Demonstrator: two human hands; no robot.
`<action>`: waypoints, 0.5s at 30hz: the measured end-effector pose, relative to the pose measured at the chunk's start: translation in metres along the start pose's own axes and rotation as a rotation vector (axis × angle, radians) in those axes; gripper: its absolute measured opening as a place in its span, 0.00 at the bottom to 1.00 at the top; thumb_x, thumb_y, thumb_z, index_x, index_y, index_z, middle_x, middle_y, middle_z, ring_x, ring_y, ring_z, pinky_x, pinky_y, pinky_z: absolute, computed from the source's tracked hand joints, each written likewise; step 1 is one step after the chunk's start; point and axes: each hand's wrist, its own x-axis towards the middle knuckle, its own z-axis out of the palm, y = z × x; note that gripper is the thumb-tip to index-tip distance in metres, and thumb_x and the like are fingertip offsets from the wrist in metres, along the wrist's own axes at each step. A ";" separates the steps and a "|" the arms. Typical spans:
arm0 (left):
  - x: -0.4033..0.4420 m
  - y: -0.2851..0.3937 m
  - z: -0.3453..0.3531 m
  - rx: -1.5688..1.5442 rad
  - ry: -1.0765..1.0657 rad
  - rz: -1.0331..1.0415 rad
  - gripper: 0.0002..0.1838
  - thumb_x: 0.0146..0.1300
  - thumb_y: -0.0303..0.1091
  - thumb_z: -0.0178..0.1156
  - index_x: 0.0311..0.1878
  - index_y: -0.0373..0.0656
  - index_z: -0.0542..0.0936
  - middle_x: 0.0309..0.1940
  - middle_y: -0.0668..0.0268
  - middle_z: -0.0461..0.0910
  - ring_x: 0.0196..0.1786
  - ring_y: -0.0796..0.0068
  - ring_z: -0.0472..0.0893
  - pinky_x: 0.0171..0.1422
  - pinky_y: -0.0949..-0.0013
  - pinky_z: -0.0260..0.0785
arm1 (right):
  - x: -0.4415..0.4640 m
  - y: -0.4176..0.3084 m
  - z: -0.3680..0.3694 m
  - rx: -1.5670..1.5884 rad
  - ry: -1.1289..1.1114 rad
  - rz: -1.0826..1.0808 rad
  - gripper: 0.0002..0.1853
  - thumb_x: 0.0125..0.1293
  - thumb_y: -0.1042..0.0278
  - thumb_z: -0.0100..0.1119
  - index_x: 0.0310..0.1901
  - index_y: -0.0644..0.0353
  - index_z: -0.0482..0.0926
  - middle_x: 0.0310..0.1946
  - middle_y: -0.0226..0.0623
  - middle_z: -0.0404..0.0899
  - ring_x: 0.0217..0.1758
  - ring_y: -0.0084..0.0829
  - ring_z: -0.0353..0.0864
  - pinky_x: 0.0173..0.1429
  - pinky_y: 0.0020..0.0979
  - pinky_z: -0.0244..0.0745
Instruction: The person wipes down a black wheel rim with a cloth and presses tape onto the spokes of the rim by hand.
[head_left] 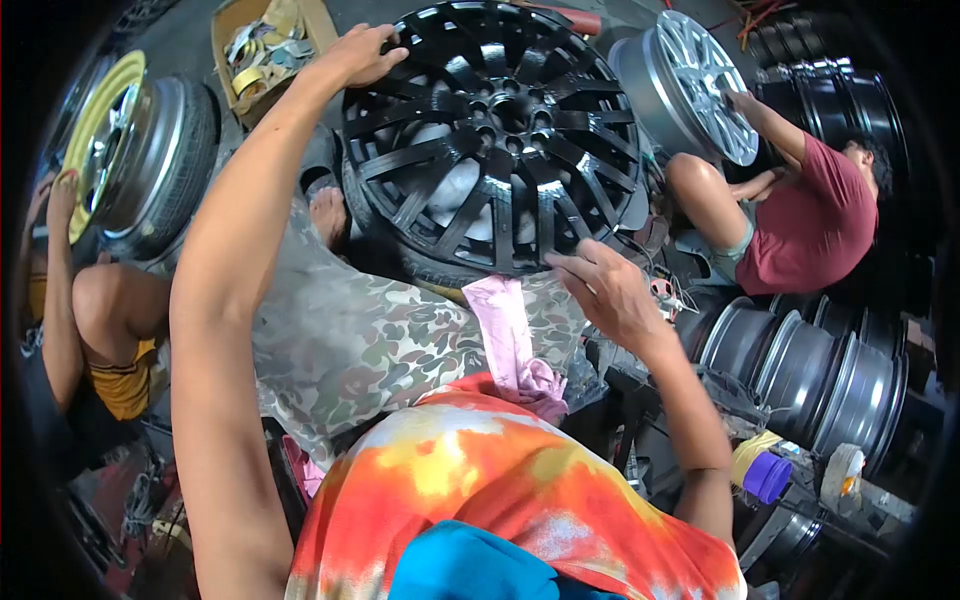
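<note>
A glossy black multi-spoke wheel rim [500, 190] lies tilted in front of me, on top of a tire [415, 262] by my legs. My left hand [362, 57] reaches to its upper left edge, fingers closed over the lip. At the lower right edge is my right hand [612, 290], its fingers drawn together close to the rim; anything between them is too small or hidden to make out. A pink cloth [508, 335] hangs over my camouflage trousers [370, 350], just below the rim.
A person in a maroon shirt [815, 215] crouches at right, a hand on a silver wheel [700, 85]. At left, another person's hand [62, 200] holds a yellow rim [100, 140]. Stacked rims [790, 370], a purple tape roll [768, 477] and a cardboard box [228, 50] surround me.
</note>
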 end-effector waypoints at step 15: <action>0.010 -0.006 -0.005 -0.131 -0.117 -0.069 0.28 0.78 0.57 0.57 0.60 0.39 0.81 0.52 0.42 0.86 0.59 0.42 0.84 0.65 0.50 0.73 | -0.012 -0.025 0.031 0.380 -0.070 0.098 0.14 0.72 0.71 0.57 0.53 0.67 0.86 0.38 0.51 0.81 0.46 0.51 0.86 0.52 0.49 0.79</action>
